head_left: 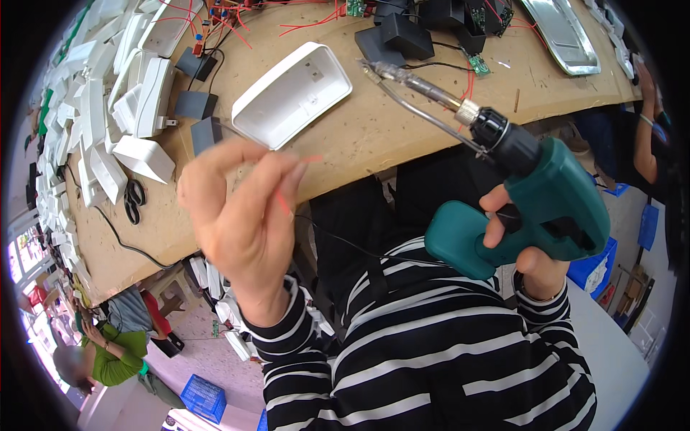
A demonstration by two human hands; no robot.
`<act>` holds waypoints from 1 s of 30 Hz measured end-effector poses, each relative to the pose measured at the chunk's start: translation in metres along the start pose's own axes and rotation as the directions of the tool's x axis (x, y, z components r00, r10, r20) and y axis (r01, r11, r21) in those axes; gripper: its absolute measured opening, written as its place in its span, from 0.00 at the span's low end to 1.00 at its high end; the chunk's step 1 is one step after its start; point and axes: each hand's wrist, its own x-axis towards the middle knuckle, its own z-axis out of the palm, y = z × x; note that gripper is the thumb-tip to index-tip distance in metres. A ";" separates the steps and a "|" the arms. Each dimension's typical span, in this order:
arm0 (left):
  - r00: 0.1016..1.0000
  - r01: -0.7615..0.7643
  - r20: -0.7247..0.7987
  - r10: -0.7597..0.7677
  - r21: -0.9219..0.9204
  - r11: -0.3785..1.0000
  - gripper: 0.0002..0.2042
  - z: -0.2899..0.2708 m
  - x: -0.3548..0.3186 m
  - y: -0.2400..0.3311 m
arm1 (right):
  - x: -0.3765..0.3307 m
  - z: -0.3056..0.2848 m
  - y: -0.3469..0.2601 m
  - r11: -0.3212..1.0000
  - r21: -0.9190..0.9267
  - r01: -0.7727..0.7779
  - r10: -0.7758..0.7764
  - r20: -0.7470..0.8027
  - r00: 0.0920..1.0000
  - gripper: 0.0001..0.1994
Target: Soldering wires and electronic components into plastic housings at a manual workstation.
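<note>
1. I judge that I am in the wire-soldering step: my left hand point(241, 215) is raised in front of me with thumb and fingertips pinched shut on a thin red wire point(282, 201), the other fingers loosely curled
2. My right hand point(528, 255) is wrapped tight round the grip of a green soldering gun point(532, 205), one finger lying on its black trigger; its long metal tip point(402, 77) reaches out over the workbench point(374, 136)
3. The wire sits in my left fingertips, well apart from the gun's tip, which is up and to the right of it, near the white plastic shell point(291, 93)
4. That shell lies open side up on the bench, just beyond my left hand and touched by neither hand
5. As I read it, the next move calls for bringing wire end and tip together; the wire is fine and partly blurred, so I cannot tell its bare end, and a steady pinch matters
6. Black adapter blocks point(406, 36) and more red leads lie farther back on the bench
</note>
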 end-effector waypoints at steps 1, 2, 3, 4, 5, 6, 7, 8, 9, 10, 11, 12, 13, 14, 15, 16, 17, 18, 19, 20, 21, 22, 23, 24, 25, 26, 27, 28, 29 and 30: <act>1.000 -0.005 0.004 0.005 0.001 1.000 0.11 -0.007 -0.002 -0.004 | 0.000 -0.001 0.000 1.000 0.006 0.001 -0.001 -0.003 1.000 0.43; 0.995 -0.076 0.055 0.079 -0.048 0.996 0.11 -0.014 -0.005 -0.010 | 0.000 -0.002 0.000 1.000 0.009 0.014 -0.014 -0.019 1.000 0.43; 0.983 -0.143 0.101 0.153 -0.099 0.985 0.11 -0.018 -0.006 -0.015 | 0.001 -0.004 0.001 1.000 0.012 0.026 -0.026 -0.032 0.999 0.43; 0.980 -0.180 0.052 0.190 -0.157 0.971 0.11 -0.018 -0.006 -0.018 | 0.002 -0.006 0.002 0.999 0.017 0.028 -0.027 -0.033 0.999 0.43; 0.979 -0.184 0.054 0.194 -0.155 0.971 0.11 -0.018 -0.006 -0.016 | 0.003 -0.009 0.003 0.997 0.056 0.057 -0.058 0.010 0.998 0.39; 0.990 -0.136 0.008 0.144 -0.272 0.953 0.12 -0.016 -0.008 -0.010 | 0.004 -0.011 0.004 0.992 0.095 0.084 -0.089 0.053 0.995 0.36; 0.996 -0.092 -0.032 0.087 -0.386 0.918 0.12 -0.013 -0.009 -0.004 | 0.005 -0.011 0.003 0.992 0.096 0.085 -0.091 0.053 0.994 0.36; 0.996 -0.061 -0.075 0.038 -0.343 0.937 0.11 -0.005 -0.006 0.005 | 0.006 -0.010 0.002 0.993 0.090 0.080 -0.084 0.043 0.996 0.36; 0.996 -0.062 -0.077 0.038 -0.337 0.940 0.11 0.002 -0.001 0.010 | 0.006 -0.009 0.002 0.993 0.087 0.075 -0.078 0.038 0.996 0.36; 0.998 -0.047 -0.043 0.038 -0.246 0.968 0.10 0.010 0.005 0.011 | 0.006 -0.008 0.001 0.993 0.086 0.076 -0.080 0.043 0.996 0.36; 0.999 -0.035 -0.009 0.034 -0.152 0.988 0.10 0.014 0.011 0.012 | 0.007 -0.007 0.001 0.993 0.086 0.086 -0.090 0.046 0.995 0.36; 0.999 -0.037 -0.007 0.036 -0.159 0.987 0.10 0.017 0.019 0.015 | 0.006 -0.008 0.002 0.992 0.083 0.095 -0.099 0.037 0.994 0.36; 0.992 -0.118 0.039 0.117 0.029 0.993 0.08 0.018 0.027 0.019 | 0.006 -0.009 0.003 0.992 0.080 0.095 -0.098 0.030 0.995 0.36; 0.977 -0.205 0.099 0.188 0.211 0.956 0.06 0.021 0.034 0.020 | 0.006 -0.010 0.005 0.990 0.101 0.101 -0.104 0.022 0.994 0.36; 0.976 -0.209 0.101 0.191 0.208 0.956 0.06 0.024 0.036 0.016 | 0.004 -0.011 0.006 0.986 0.124 0.110 -0.113 0.018 0.993 0.36; 0.983 -0.184 0.057 0.177 0.174 0.967 0.05 0.025 0.038 0.006 | 0.002 -0.011 0.007 0.986 0.125 0.109 -0.112 0.019 0.994 0.36; 0.987 -0.161 0.014 0.161 0.138 0.977 0.04 0.025 0.038 -0.003 | 0.001 -0.011 0.008 0.984 0.137 0.114 -0.120 0.041 0.992 0.35; 0.995 -0.095 0.005 0.095 0.053 0.994 0.03 0.027 0.037 -0.009 | 0.000 -0.011 0.009 0.982 0.148 0.118 -0.128 0.059 0.990 0.35; 0.995 -0.095 0.009 0.095 0.052 0.994 0.03 0.030 0.036 -0.011 | -0.001 -0.010 0.009 0.982 0.149 0.116 -0.126 0.056 0.990 0.35; 1.000 -0.013 0.019 0.013 0.023 1.000 0.04 0.033 0.034 -0.011 | -0.003 -0.007 0.009 0.992 0.113 0.057 -0.060 0.027 0.998 0.38; 0.997 0.071 0.029 -0.071 -0.003 0.997 0.04 0.036 0.033 -0.011 | -0.003 -0.006 0.008 0.997 0.077 -0.005 0.006 -0.001 1.000 0.42; 0.999 -0.034 -0.021 0.036 0.049 0.998 0.04 0.042 0.032 -0.015 | -0.003 -0.004 0.008 0.997 0.078 -0.008 0.008 -0.001 1.000 0.42; 0.999 -0.033 -0.019 0.034 0.049 0.998 0.04 0.044 0.032 -0.015 | -0.002 -0.003 0.008 0.998 0.054 -0.023 0.022 0.022 1.000 0.41; 0.999 -0.028 -0.037 0.031 0.088 0.996 0.04 0.047 0.031 -0.014 | -0.001 -0.002 0.008 0.999 0.028 -0.037 0.035 0.044 0.998 0.40; 0.998 -0.022 -0.055 0.029 0.126 0.992 0.04 0.049 0.031 -0.013 | 0.000 -0.001 0.008 0.999 0.028 -0.038 0.037 0.043 0.998 0.40; 0.998 -0.022 -0.053 0.028 0.125 0.992 0.04 0.051 0.032 -0.013 | 0.001 0.000 0.009 0.999 0.008 -0.046 0.046 0.062 0.997 0.39; 0.997 -0.033 -0.057 0.043 0.166 0.986 0.04 0.052 0.032 -0.012 | 0.001 0.001 0.009 0.999 -0.013 -0.053 0.054 0.081 0.995 0.39; 0.996 -0.045 -0.060 0.058 0.207 0.977 0.04 0.053 0.032 -0.012 | 0.002 0.001 0.009 0.998 -0.013 -0.054 0.054 0.079 0.995 0.39; 0.997 -0.045 -0.060 0.058 0.205 0.978 0.04 0.054 0.032 -0.012 | 0.002 0.002 0.010 0.998 -0.012 -0.061 0.062 0.085 0.994 0.39; 0.996 -0.046 -0.063 0.061 0.214 0.976 0.04 0.054 0.031 -0.012 | 0.002 0.003 0.010 0.998 -0.011 -0.069 0.070 0.094 0.993 0.39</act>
